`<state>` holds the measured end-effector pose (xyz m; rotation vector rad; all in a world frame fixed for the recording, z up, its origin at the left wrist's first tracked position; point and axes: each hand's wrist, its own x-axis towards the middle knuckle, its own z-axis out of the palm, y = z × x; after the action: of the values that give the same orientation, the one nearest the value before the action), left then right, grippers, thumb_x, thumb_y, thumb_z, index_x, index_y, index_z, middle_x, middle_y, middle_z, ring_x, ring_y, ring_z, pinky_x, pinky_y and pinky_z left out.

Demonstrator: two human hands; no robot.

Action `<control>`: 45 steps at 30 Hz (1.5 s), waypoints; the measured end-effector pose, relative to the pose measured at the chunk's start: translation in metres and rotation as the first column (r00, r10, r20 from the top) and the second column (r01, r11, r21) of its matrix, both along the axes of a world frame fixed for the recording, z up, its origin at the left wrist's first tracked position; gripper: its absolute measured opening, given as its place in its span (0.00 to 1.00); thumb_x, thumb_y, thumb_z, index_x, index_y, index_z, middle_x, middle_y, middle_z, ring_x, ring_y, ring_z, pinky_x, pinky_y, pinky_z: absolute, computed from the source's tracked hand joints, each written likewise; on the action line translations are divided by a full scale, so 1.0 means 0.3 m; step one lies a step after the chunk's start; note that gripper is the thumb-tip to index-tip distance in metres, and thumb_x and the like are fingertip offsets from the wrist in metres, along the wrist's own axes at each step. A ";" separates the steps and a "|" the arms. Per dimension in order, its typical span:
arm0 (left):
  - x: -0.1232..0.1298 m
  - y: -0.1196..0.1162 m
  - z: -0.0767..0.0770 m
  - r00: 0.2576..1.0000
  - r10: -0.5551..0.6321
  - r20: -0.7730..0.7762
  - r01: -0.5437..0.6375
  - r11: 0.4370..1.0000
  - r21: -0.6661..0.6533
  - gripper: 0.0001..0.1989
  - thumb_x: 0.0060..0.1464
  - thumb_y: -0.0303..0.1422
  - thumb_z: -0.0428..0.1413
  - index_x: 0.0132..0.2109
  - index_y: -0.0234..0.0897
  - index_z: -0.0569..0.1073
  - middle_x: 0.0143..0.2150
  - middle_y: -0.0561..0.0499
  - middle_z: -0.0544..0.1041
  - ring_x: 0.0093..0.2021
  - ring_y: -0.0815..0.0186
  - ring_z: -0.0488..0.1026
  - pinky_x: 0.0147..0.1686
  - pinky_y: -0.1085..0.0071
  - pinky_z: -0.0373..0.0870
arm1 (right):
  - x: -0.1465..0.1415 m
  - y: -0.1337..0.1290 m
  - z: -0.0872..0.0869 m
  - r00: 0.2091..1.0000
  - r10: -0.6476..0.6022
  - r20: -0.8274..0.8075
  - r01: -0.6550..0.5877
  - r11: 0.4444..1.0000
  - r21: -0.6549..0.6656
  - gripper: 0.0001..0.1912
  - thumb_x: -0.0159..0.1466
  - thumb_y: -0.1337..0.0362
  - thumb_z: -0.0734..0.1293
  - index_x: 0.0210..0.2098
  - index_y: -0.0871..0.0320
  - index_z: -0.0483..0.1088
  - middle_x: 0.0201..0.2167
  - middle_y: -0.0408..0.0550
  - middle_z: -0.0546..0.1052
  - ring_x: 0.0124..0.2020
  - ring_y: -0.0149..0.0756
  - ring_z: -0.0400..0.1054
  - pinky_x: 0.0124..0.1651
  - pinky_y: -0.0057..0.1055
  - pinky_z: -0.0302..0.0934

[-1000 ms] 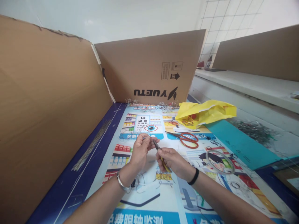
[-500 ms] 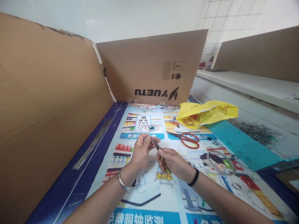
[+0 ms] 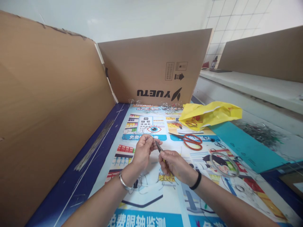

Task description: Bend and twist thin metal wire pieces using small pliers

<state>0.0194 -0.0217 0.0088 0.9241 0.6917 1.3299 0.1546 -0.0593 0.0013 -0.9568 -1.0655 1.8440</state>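
My right hand [image 3: 174,162] is wrapped round a pair of pliers [image 3: 159,147], their dark, narrow jaws pointing up and left. The handles are mostly covered by my fingers. My left hand [image 3: 143,151] pinches with thumb and forefinger right at the tip of the jaws; what it holds is too small to make out. Beneath my wrists, several thin bent wires [image 3: 145,183] lie on the printed sheet [image 3: 142,201]. Ahead of my right hand rest scissors with orange-red handles [image 3: 193,142].
A bundle of straight wires [image 3: 94,145] lies on the left. Tangled wire [image 3: 170,107] sits against the cardboard panel [image 3: 151,63] at the back. On the right are a yellow bag [image 3: 213,113], a clear ring-shaped coil [image 3: 224,175] and a heap of wire pieces [image 3: 259,135].
My right hand's fingers have drawn in on the pliers' handles, so less of the yellow handle shows. Both hands stay in nearly the same place.
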 end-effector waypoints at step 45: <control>-0.001 -0.015 0.021 0.995 0.049 -0.086 -0.044 0.997 0.063 0.08 0.55 0.37 0.52 0.35 0.37 0.63 0.33 0.52 0.75 0.37 0.66 0.75 0.40 0.67 0.69 | 0.023 0.003 0.001 0.997 0.032 0.067 -0.039 0.993 0.113 0.19 0.58 0.49 0.63 0.26 0.61 0.66 0.16 0.41 0.69 0.16 0.28 0.64 0.19 0.25 0.57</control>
<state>0.0193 -0.0261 0.0150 1.0257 0.7472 1.3639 0.1616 -0.0586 0.0016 -0.9413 -1.2207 1.7705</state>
